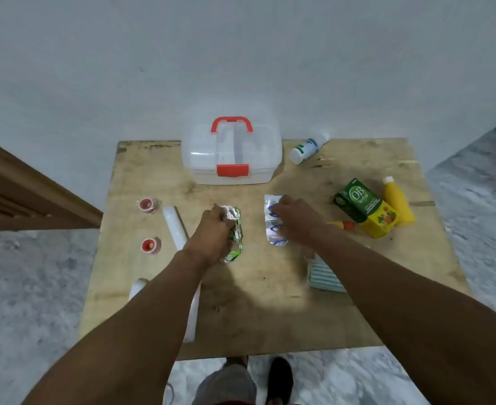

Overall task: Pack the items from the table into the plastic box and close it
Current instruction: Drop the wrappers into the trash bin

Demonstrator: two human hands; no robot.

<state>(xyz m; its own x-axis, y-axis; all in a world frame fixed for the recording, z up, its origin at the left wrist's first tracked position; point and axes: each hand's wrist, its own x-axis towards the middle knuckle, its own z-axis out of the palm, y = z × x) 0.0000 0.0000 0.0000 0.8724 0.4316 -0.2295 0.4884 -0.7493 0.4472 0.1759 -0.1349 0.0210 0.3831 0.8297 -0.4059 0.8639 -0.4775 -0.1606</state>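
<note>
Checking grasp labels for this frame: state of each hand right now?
Left hand: closed on the green foil pill strip.
Right hand: fingers on the blue foil pill strip; whether it grips cannot be told.

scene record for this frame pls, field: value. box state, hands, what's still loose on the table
box: plastic box, lid down, red latch at front
left hand: gripping the green foil strip
right hand: on the blue foil strip, grasp unclear
loose right: white bottle, green carton, yellow bottle
loose left: two red-capped pots, white tube
packed: nothing visible
</note>
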